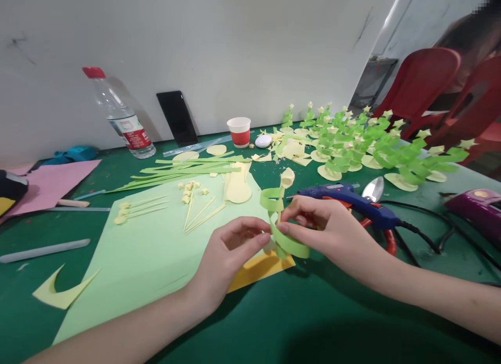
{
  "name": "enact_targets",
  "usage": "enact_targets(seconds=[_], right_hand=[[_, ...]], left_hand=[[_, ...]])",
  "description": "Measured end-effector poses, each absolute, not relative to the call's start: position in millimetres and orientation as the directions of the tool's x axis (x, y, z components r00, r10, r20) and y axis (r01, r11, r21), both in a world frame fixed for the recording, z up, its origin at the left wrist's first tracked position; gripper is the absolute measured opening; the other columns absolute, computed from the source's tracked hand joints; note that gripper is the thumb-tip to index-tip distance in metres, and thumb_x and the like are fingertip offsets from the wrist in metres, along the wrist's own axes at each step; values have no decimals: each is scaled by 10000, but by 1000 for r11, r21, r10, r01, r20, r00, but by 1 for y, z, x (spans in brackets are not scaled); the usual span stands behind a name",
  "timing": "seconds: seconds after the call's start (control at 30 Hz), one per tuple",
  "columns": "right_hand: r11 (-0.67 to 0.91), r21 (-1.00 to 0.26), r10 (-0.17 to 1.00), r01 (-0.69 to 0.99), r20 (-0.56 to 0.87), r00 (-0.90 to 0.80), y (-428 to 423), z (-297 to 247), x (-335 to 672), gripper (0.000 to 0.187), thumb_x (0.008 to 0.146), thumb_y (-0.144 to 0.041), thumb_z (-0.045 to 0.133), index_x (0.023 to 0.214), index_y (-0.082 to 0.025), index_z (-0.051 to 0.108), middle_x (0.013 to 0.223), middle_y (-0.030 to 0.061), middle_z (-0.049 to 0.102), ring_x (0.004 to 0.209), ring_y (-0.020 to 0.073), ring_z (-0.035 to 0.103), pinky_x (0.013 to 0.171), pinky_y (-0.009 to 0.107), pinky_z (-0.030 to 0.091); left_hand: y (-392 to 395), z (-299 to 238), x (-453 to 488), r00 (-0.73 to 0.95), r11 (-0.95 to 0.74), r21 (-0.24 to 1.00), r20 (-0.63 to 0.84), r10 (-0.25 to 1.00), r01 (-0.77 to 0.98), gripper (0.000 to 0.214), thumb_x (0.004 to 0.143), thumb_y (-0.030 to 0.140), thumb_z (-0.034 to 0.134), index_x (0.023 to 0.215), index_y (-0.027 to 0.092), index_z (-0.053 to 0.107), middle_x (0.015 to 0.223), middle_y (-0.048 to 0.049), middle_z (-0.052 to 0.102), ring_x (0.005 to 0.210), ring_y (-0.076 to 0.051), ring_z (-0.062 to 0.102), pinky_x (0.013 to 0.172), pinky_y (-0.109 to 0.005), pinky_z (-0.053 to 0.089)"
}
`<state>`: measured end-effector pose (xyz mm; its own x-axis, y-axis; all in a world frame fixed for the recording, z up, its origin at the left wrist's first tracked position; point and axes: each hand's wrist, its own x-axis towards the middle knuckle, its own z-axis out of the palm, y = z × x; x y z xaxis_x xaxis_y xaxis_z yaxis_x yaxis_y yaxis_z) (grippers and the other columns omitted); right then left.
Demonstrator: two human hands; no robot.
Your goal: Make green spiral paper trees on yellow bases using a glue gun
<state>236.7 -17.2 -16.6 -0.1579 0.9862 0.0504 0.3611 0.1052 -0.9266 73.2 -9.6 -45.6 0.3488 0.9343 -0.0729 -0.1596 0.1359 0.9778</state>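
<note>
Both my hands pinch a small paper tree (282, 218) made of curled green strips on a thin stick, topped by a pale yellow star. My left hand (230, 257) grips its base with thumb and fingers closed. My right hand (329, 231) holds the green loops from the right, fingers closed on them. The tree hovers over the edge of a light green sheet (156, 254) with a yellow sheet (258, 270) under it.
A blue glue gun (352, 199) and scissors (373, 189) lie just behind my right hand. Several finished paper trees (368, 144) stand at the back right. Green strips (183, 171), sticks with stars (141, 207), a red cup (239, 131), a water bottle (121, 118), a phone (178, 118) and red chairs (426, 82) are around.
</note>
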Motion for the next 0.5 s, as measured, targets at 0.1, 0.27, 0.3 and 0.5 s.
enact_targets(seconds=[0.1,0.27,0.3,0.5], right_hand=[[78,-945,984,316,23,-174,-18,-17,235,111,700,-266,555,639,-173,555,549,-42,347,523,80,334,456,217,260],[9,-968,977,251,-45,-209,-20,-17,233,152,705,-295,568,627,-165,554,601,-17,460,539,82,380,476,219,297],[2,-968,975,251,-54,-213,-20,-17,233,152,705,-291,571,622,-164,553,606,-15,476,540,82,387,478,218,301],[77,-943,974,323,1,-227,-21,-17,233,163,747,-317,534,690,-183,607,642,-9,500,576,93,421,496,219,315]], left_hand=[[-11,-44,74,382,150,980,-92,920,-127,26,678,210,657,703,202,662,737,12,638,721,-128,565,699,-223,441],[-11,-41,76,356,117,993,-107,928,-7,58,671,201,641,722,211,668,719,9,633,687,-136,543,651,-225,423],[-11,-41,76,354,113,993,-112,929,18,48,672,203,637,708,209,668,696,10,627,665,-134,535,632,-224,417],[-11,-38,79,304,122,992,-129,944,42,84,694,213,610,635,191,666,611,15,606,571,-111,494,550,-202,381]])
